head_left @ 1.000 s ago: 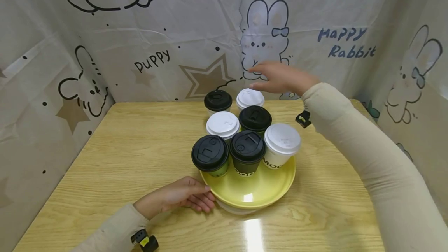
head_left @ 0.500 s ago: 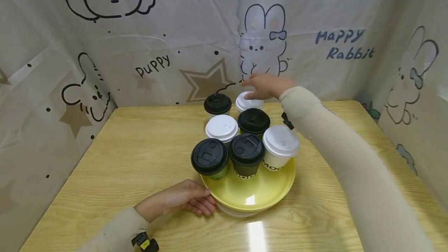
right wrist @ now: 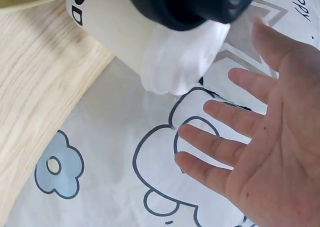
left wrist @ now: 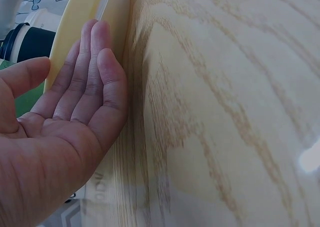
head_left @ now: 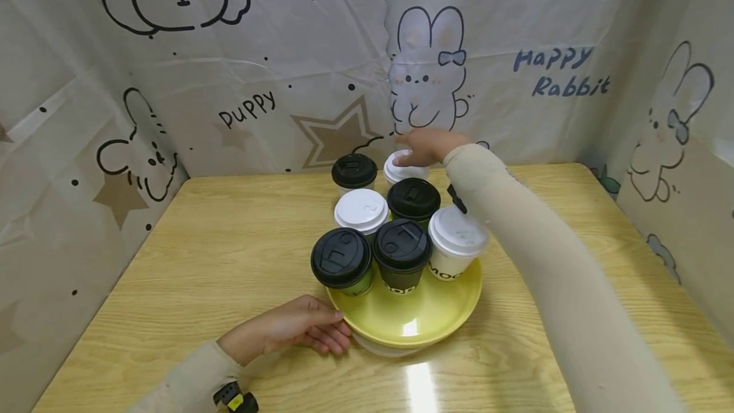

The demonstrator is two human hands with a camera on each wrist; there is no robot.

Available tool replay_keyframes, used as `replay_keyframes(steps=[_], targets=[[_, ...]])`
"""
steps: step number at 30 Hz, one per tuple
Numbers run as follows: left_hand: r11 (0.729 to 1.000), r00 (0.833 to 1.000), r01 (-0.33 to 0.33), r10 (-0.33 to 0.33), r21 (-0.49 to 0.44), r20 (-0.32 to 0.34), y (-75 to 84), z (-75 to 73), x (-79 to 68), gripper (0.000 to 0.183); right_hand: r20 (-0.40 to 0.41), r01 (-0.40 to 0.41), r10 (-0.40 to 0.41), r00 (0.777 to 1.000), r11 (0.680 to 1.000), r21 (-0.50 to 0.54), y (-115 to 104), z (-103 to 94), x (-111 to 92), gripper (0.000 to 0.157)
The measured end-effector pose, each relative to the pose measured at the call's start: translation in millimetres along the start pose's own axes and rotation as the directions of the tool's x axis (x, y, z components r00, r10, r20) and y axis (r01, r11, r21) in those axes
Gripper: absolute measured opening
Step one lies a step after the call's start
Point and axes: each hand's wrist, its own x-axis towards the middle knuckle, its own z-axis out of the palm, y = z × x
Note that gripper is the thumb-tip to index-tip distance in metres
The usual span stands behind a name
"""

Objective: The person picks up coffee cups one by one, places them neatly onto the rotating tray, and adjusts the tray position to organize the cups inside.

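Note:
My left hand (head_left: 298, 327) lies at the near left edge of a yellow plate (head_left: 413, 320). Its thumb is by the rim, and in the left wrist view the fairly straight fingers (left wrist: 82, 77) lie along the plate's side. Several lidded paper cups stand on and behind the plate. My right hand (head_left: 427, 145) reaches over the back white-lidded cup (head_left: 408, 174), partly covering its lid. In the right wrist view, spread fingers (right wrist: 215, 142) stand apart from that cup's white lid (right wrist: 180, 62).
Cups with black lids (head_left: 342, 257) and white lids (head_left: 459, 231) crowd together. A pale base (head_left: 384, 347) shows under the plate. The wooden table (head_left: 229, 241) meets a printed cloth (head_left: 321, 37) at the back and sides.
My right hand has moved left and down, closer to the back white-lidded cup. My left hand stays by the plate's edge, and the view has shifted slightly.

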Motion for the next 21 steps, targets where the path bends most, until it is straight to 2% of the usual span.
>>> replay_keyframes(steps=[6,11,21], targets=[[1.000,1.000,-0.001,0.001,-0.001,0.001,0.1,0.1,-0.6,0.039,0.022,-0.010,0.011,1.000,1.000,-0.022,-1.5,4.5,3.2,0.065],[1.000,1.000,-0.001,0.001,0.001,-0.002,0.6,0.3,-2.0,0.040,0.023,0.022,-0.021,1.000,1.000,-0.018,-4.9,4.7,2.6,0.065],[1.000,1.000,0.006,-0.006,-0.004,-0.007,1.2,0.1,-2.1,0.040,0.063,0.025,-0.024,0.998,0.999,-0.026,-6.4,5.2,7.7,0.070]])
